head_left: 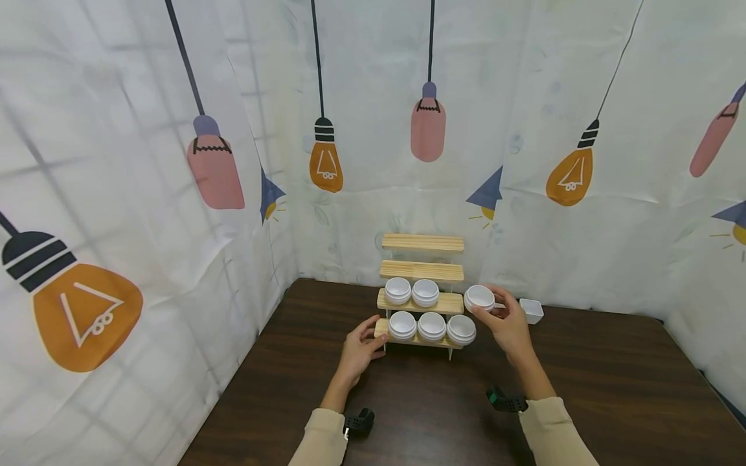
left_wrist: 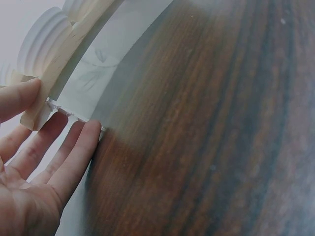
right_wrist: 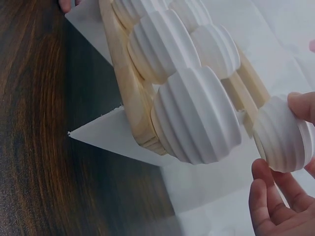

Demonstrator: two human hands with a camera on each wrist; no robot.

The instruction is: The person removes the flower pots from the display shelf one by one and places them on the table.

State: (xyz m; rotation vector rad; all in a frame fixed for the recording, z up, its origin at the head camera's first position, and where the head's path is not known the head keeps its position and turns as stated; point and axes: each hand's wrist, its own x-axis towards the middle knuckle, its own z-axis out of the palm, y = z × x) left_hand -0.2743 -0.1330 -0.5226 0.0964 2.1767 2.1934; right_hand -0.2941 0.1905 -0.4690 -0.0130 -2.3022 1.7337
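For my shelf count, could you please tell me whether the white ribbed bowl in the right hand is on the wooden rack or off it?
Off it: the right hand pinches the white ribbed bowl in the air beside the second tier of the wooden stepped rack.

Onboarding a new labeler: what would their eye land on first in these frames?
Probably the wooden tiered rack at the back of the dark table, with five white ribbed bowls on its two lower steps. Next, the right hand holds a sixth white bowl by the rack's right end, while the left hand touches the bottom step's left end. The lightbulb-print curtain behind is loud too.
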